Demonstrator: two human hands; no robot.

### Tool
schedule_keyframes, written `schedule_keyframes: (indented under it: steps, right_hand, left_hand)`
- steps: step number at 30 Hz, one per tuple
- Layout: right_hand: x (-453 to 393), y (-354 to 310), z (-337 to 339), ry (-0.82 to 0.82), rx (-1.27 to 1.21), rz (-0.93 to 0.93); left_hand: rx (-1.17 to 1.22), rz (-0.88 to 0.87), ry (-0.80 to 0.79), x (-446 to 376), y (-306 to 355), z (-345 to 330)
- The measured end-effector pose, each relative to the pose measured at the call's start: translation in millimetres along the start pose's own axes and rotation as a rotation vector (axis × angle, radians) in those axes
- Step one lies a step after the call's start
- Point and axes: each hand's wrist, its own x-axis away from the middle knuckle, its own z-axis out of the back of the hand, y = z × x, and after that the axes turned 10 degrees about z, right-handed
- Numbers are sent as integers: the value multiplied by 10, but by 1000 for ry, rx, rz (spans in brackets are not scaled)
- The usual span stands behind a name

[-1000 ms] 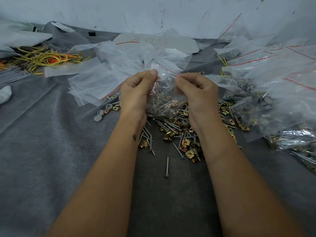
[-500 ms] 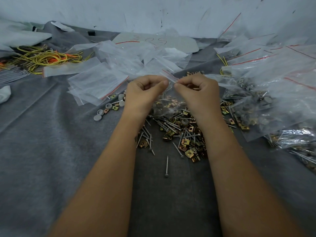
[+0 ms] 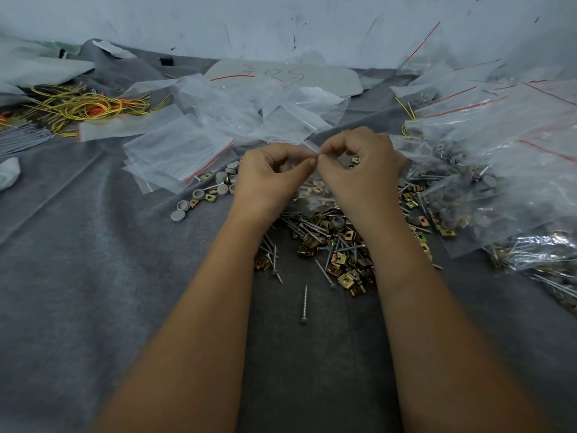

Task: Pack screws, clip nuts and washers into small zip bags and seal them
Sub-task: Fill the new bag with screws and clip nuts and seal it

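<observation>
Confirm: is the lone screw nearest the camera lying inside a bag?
No, the lone screw lies bare on the grey cloth, apart from the pile and outside any bag.

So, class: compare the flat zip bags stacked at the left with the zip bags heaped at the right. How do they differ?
The flat zip bags look empty and lie smooth; the heaped zip bags bulge with screws, grey caps and brass clip nuts. The flat ones overlap neatly; the heaped ones lie crumpled. Both are clear plastic with a red line at the top.
</observation>
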Motion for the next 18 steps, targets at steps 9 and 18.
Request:
schedule_keyframes:
  steps: [9, 18]
  right_hand:
    - [4, 10, -37, 4, 3, 40]
    - [18, 10, -68, 23, 36, 64]
  left_hand:
    - [-72, -5, 5, 37, 45, -50]
    - [-155, -10, -17, 36, 1, -67]
